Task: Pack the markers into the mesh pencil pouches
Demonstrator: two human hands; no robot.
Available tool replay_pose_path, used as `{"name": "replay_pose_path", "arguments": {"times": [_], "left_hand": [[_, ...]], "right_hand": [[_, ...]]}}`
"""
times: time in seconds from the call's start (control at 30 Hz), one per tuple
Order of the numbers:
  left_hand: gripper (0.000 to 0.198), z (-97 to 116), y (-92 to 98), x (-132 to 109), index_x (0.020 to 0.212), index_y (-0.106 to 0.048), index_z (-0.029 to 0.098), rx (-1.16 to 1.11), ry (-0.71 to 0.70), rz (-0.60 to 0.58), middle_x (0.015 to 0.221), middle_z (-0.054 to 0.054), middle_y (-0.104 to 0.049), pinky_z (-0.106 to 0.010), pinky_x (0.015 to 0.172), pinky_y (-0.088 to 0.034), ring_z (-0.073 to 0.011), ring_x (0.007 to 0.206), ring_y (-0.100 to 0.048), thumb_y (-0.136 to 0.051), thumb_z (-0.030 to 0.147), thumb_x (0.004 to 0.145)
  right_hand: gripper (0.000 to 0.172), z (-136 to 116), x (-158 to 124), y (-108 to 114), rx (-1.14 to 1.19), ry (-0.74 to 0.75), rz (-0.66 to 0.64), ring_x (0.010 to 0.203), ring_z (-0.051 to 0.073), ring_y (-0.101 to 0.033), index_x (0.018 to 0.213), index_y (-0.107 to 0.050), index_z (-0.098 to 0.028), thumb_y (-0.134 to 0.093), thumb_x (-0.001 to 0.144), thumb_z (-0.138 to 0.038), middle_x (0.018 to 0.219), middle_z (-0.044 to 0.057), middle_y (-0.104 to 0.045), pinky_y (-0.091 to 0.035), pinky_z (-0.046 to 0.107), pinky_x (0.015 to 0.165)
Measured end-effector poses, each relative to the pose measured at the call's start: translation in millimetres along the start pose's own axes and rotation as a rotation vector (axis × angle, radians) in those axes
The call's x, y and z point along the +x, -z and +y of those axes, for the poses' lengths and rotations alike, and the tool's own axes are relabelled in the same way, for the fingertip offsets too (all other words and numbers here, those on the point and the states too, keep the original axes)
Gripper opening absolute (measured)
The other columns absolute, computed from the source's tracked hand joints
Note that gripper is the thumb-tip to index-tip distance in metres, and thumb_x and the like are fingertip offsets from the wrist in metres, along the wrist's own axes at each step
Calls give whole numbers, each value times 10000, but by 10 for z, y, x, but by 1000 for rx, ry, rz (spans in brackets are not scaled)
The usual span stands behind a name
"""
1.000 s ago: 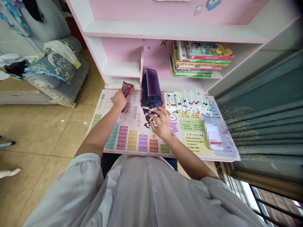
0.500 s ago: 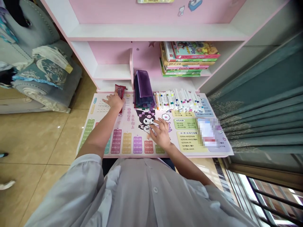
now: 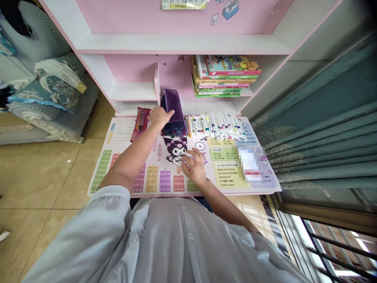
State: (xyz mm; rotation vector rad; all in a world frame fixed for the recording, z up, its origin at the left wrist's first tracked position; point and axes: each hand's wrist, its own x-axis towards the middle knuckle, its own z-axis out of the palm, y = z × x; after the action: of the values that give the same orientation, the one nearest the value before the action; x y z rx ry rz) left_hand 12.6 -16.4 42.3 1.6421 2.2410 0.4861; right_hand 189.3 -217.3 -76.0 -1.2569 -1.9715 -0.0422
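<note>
My left hand is at the left edge of a stack of dark purple mesh pouches. Its thumb lies over the top pouch, the fingers are apart, and no grip on it shows. Just left of this hand lies a red mesh pouch, with what look like pens inside. Right of the stack, a row of white markers with coloured bands lies side by side. My right hand rests on the printed desk mat beside the cartoon figure, its fingers spread and nothing in them.
Behind the desk, a pink and white shelf unit holds a pile of books. A blurred flat object lies on the mat at right. An armchair stands at left, and a curtain hangs at right.
My left hand has left the red pouch and moved right to the purple stack. The red pouch now lies farther left and flatter. My right hand stays in place on the mat.
</note>
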Motion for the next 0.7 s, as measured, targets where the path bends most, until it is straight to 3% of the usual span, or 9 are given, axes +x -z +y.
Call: {"name": "replay_pose_path", "arguments": {"times": [0.1,0.27,0.4,0.57,0.7], "left_hand": [[498,19,-61,47,1075,-695,168,1,40,-11,1361,-225,-579,-618,1058,-378,-444,1345,-434,-648,600,832],[282,35,-145,56,945,-733,213,-44,41,42,1318,-177,-621,-648,1051,-380,-414,1340,-449,-712,466,822],[187,78,-67,-47,836,-735,226,-118,-29,74,1173,-120,-694,-622,1064,-379,-362,1291,-502,-682,403,860],[161,-19,328,-519,750,-683,219,-178,-245,104,1123,-68,-722,-506,1031,-434,-292,1127,-607,-696,356,834],[149,-298,650,-1084,745,-639,222,-173,-400,12,1003,-26,-751,-429,985,-461,-242,984,-660,-677,335,836]], "right_hand": [[130,6,0,10,14,0,28,1292,322,-500,1015,-690,-243,-624,907,-215,1181,101,-625,-454,541,1030],[126,16,2,-5,31,21,65,1283,321,-506,1010,-690,-232,-624,906,-203,1160,104,-627,-456,545,1028],[123,17,10,3,46,-39,24,1288,326,-500,990,-700,-250,-623,902,-215,1175,98,-620,-455,557,1027],[155,54,32,110,99,-76,37,1293,322,-495,1033,-692,-254,-604,909,-224,1181,101,-609,-476,551,1035],[207,148,34,197,114,-104,66,1288,317,-505,1128,-654,-240,-579,937,-267,1182,111,-620,-477,551,1060]]}}
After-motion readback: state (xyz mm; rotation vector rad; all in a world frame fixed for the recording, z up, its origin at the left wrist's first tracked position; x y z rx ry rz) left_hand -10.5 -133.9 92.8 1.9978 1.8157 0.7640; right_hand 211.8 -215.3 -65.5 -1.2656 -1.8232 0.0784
